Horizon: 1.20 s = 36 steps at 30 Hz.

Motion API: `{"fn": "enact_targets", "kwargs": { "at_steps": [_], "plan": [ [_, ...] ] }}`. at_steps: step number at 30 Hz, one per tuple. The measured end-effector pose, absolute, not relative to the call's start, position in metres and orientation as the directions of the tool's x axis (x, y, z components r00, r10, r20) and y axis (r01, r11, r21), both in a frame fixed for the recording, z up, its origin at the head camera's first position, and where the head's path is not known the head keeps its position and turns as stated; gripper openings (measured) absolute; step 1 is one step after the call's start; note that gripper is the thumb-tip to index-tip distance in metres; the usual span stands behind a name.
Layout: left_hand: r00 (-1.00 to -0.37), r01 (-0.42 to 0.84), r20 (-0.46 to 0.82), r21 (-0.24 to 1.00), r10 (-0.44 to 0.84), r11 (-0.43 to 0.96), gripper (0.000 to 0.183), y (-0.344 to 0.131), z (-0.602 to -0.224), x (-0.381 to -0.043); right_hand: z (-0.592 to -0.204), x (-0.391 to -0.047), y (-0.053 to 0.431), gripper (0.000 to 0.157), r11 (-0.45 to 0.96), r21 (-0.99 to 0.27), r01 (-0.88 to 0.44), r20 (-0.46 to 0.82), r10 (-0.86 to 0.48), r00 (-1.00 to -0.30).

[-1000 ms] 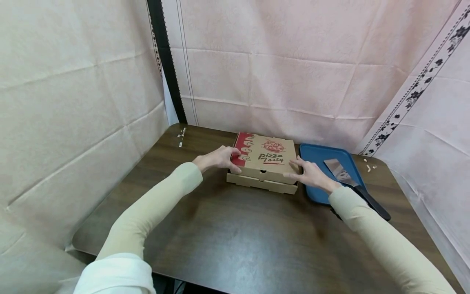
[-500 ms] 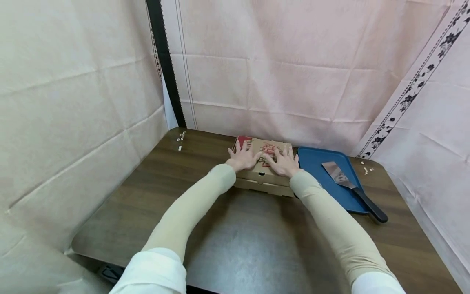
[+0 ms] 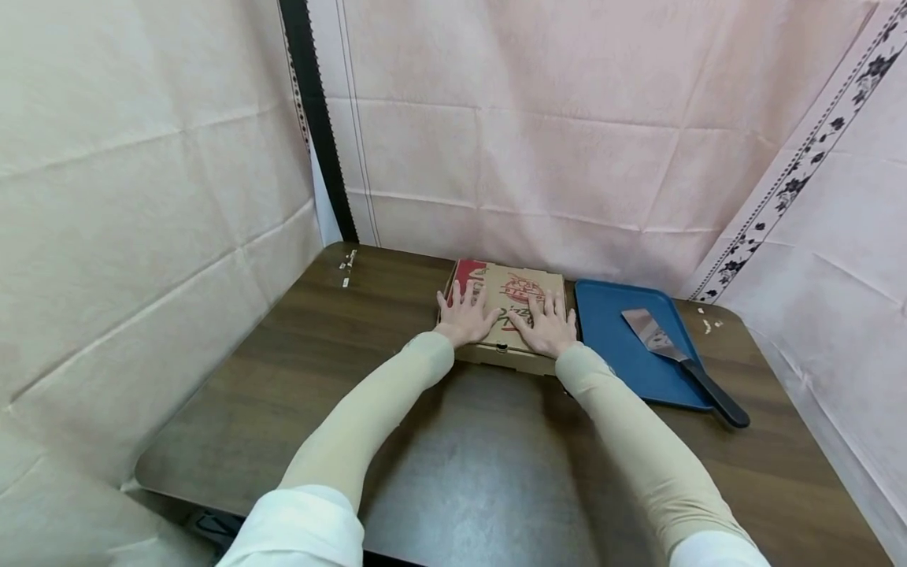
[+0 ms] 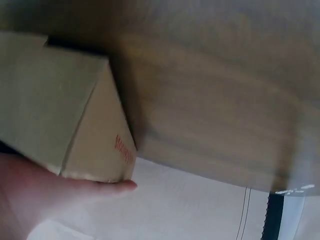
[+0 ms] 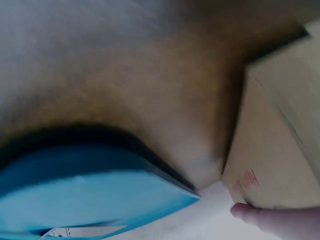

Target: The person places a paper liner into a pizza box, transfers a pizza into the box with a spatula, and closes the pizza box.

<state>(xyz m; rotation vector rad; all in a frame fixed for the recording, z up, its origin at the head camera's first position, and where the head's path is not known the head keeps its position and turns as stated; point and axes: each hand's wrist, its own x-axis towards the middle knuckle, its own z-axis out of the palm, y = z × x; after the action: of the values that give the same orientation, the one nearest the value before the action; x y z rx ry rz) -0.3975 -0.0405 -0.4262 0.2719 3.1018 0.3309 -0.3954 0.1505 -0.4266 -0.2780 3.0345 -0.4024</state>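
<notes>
A cardboard pizza box with red and brown print lies near the back of the table, lid down. My left hand rests flat on the left of the lid, fingers spread towards the back. On the lid's right lies my right hand, also flat and spread, hiding part of the lettering. In the left wrist view the box's side wall stands on the table with a finger along its top edge. The right wrist view has the other side wall, a fingertip at its corner.
Right of the box lies a blue tray, with a black-handled metal turner across it, its handle over the tray's edge. White scraps lie at the table's back right, and more scraps at the back left. Pale cloth hangs behind.
Both hands have moved from the box's sides onto its lid and now lie flat there. The lid has sunk, so the front shows a lower profile than before.
</notes>
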Motion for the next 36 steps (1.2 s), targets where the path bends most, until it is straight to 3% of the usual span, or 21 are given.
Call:
{"fn": "enact_targets", "kwargs": {
  "at_steps": [36],
  "plan": [
    [-0.984, 0.176, 0.012, 0.183, 0.177, 0.967, 0.067, -0.038, -0.429, -0.394, -0.432, -0.394, 0.153, 0.082, 0.951, -0.258, -0.169, -0.029, -0.183, -0.983]
  ]
}}
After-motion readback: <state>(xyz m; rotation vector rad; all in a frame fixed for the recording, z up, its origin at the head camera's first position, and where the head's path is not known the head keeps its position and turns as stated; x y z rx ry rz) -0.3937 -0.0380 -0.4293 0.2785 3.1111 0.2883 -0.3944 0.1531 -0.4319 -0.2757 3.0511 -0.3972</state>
